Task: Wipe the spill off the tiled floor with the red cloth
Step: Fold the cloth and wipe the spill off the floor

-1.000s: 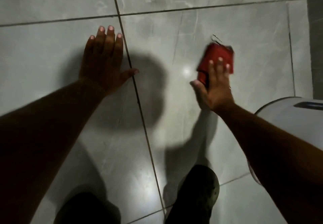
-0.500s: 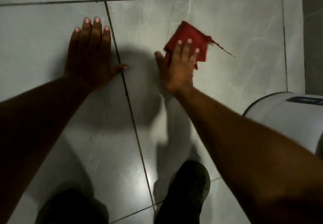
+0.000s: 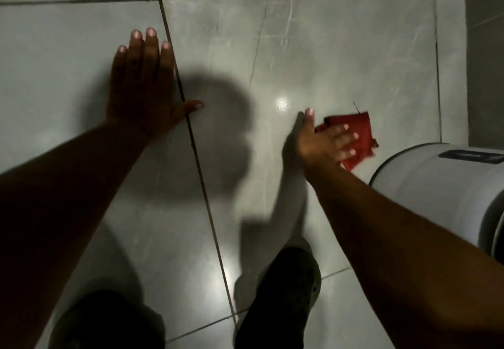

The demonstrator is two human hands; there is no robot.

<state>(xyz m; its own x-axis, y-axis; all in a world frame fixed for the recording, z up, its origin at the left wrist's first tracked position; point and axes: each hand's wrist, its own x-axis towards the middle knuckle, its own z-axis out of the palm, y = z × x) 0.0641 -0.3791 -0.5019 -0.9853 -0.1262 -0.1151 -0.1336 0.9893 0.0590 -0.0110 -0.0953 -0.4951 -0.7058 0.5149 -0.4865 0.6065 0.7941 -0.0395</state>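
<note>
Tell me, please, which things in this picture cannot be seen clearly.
- Spill: head view, no clear puddle on the glossy tiled floor; glare and shadow confuse it.
- Red cloth: partly under the right hand, blurred.
- White container: cut by the right edge.
- Dark shoe: cut by the bottom edge.

I am looking down at glossy grey marbled floor tiles (image 3: 341, 48) with dark grout lines (image 3: 207, 207) crossing them. A bright light spot (image 3: 282, 103) is glinting off the surface. A white rounded bin (image 3: 436, 196) is standing at right, beside a darker wall (image 3: 485, 62).
</note>
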